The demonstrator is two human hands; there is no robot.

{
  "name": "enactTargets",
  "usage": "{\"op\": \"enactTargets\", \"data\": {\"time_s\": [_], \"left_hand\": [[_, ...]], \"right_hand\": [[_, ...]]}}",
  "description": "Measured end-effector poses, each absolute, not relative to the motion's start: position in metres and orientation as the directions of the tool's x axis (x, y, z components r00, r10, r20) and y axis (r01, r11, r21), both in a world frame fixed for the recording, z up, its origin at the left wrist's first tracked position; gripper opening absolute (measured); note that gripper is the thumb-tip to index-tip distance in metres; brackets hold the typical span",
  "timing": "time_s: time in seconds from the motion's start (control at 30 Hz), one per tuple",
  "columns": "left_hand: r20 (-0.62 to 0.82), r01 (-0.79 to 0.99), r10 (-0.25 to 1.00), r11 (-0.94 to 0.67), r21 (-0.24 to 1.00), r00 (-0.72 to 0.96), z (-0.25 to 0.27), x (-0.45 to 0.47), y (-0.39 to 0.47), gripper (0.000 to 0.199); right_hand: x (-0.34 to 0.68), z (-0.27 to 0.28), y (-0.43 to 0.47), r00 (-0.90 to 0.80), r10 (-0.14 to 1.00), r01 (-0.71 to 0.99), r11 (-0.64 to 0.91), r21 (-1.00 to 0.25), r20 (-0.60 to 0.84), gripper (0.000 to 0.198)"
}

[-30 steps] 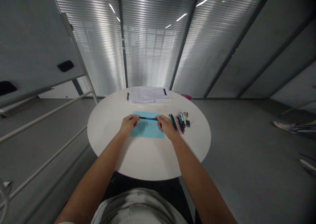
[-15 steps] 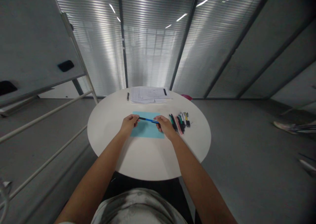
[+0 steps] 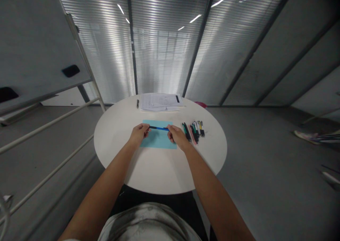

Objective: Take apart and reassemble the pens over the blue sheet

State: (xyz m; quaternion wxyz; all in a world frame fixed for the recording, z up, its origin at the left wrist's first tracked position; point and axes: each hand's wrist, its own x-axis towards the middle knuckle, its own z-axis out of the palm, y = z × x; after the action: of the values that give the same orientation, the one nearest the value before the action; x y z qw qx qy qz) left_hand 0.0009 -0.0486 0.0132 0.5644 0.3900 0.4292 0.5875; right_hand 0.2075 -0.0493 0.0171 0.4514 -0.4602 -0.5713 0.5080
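Note:
Between my two hands a slim blue and black pen [image 3: 158, 128] is held nearly level. My left hand [image 3: 139, 133] is closed on its black end, and my right hand [image 3: 176, 134] is closed on its blue end; the fingers hide both tips. Below the pen a light blue sheet [image 3: 156, 141] lies flat on the round white table [image 3: 156, 173]. To the right of my right hand lies a group of several pens and markers [image 3: 193, 131], in black, green, pink, white and yellow.
At the table's far side lies a stack of printed papers [image 3: 159, 102], with a small dark pen-like item [image 3: 137, 104] beside it. A whiteboard on a white frame [image 3: 87, 63] stands at the left. Blinds behind glass [image 3: 162, 56] rise beyond the table.
The right hand's fingers have shifted slightly on the blue end and cover more of it. The pen sits a little more level. All else looks the same.

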Motion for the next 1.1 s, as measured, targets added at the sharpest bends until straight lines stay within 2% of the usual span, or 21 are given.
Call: {"op": "enactTargets", "data": {"time_s": [0.2,0.43,0.63,0.87,1.1], "left_hand": [[-0.034,-0.327,0.998,0.016,0.945,-0.05,0.0121,-0.0006,-0.048,0.033],[-0.015,-0.302,0.999,-0.001,0.953,-0.052,0.0108,0.0005,-0.0483,0.033],[-0.019,-0.294,0.997,-0.004,0.956,-0.073,0.0073,-0.0007,-0.0462,0.031],[-0.003,-0.292,0.998,-0.014,0.956,-0.057,0.0091,0.0014,-0.0479,0.032],[0.015,-0.288,0.997,-0.035,0.957,-0.071,0.0055,-0.0003,-0.0453,0.03]], "right_hand": [[0.2059,0.0183,-0.0484,-0.176,0.982,-0.017,0.066,-0.998,0.068,0.033],[0.2073,0.0124,-0.0452,-0.182,0.983,0.089,0.017,-0.996,0.001,0.038],[0.2062,0.0131,-0.0457,-0.18,0.982,-0.007,0.064,-0.998,0.064,0.033],[0.2086,0.0134,-0.0472,-0.197,0.98,0.047,0.004,-0.999,-0.005,0.04],[0.2054,0.0142,-0.0479,-0.158,0.985,-0.005,0.07,-0.998,0.07,0.038]]}}
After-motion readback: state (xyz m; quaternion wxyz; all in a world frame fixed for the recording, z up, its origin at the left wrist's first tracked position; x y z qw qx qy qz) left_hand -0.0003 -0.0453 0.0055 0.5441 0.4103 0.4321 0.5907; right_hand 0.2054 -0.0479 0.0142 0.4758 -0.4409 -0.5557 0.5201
